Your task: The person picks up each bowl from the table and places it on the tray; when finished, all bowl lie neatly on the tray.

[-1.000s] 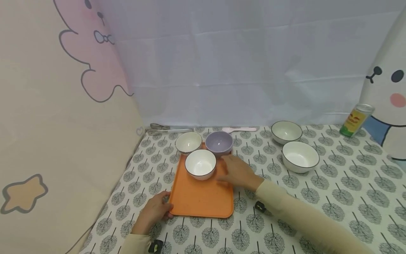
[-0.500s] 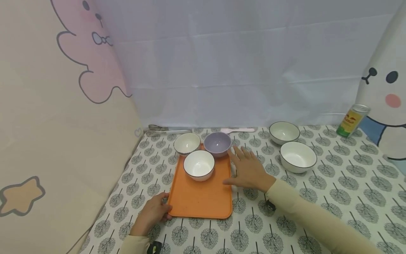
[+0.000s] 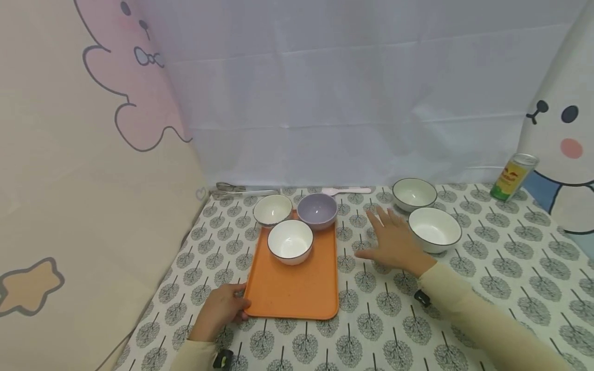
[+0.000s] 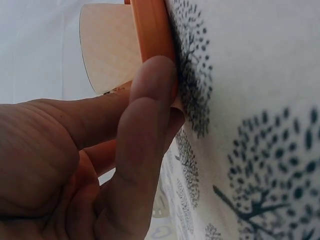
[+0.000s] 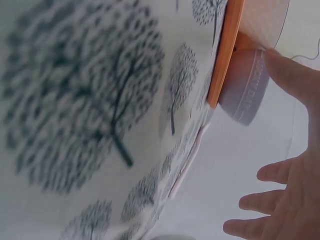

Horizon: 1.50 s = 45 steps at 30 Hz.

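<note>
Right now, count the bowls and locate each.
5: a white bowl on the orange tray; a cream bowl and a purple bowl at its far edge; and, to the right on the cloth, a larger white bowl with a pale bowl just behind it.

From here, purple bowl (image 3: 317, 211) hides some of the far edge of the orange tray (image 3: 294, 293). Print on yellow-and-green can (image 3: 510, 179) too small to read. Wrist views crop left hand (image 3: 220, 307) and right hand (image 3: 395, 244); closest tree print (image 5: 82, 95) blurred, right-wrist view.
</note>
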Tool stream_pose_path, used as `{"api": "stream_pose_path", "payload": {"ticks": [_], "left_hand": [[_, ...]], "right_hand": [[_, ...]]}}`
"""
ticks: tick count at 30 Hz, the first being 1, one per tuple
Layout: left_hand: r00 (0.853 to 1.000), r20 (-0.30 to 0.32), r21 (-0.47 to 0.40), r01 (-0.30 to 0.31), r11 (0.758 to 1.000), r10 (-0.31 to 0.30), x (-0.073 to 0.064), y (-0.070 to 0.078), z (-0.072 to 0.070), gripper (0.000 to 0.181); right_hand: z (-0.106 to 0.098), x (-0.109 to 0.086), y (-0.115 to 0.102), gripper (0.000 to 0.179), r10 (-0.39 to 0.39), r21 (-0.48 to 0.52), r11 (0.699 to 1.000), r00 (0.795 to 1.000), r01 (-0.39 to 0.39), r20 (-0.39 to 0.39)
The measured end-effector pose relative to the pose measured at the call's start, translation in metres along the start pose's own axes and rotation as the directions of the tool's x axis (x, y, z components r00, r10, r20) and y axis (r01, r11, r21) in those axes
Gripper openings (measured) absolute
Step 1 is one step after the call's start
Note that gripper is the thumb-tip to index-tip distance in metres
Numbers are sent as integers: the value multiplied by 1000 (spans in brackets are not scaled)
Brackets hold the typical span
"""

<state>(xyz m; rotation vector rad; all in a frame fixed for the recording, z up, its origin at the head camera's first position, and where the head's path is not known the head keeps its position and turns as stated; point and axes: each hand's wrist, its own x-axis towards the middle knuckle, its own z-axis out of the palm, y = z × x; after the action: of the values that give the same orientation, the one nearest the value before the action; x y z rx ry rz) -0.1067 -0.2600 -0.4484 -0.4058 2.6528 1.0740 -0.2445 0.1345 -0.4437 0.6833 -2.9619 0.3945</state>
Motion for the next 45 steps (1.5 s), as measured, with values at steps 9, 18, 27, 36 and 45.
{"api": "stream_pose_path", "payload": {"ticks": [9, 18, 27, 36, 45], "left_hand": [[1000, -8, 86, 24, 996, -24, 1, 7, -5, 54], [1000, -20, 159, 18, 987, -15, 8, 10, -4, 50], [1000, -15, 195, 25, 980, -23, 9, 16, -6, 47], [999, 6, 159, 34, 987, -36, 10, 9, -7, 46], [999, 27, 162, 26, 986, -31, 12, 10, -9, 45]], "right_hand": [[-19, -15, 25, 112, 37, 17, 999, 999, -37, -37], [-35, -21, 43, 111, 81, -3, 997, 995, -81, -54], [-44, -39, 67, 114, 157, 30, 987, 985, -155, -78], [-45, -50, 89, 117, 209, 67, 977, 972, -203, -104], [-47, -65, 109, 122, 319, 173, 937, 946, -304, -64]]}}
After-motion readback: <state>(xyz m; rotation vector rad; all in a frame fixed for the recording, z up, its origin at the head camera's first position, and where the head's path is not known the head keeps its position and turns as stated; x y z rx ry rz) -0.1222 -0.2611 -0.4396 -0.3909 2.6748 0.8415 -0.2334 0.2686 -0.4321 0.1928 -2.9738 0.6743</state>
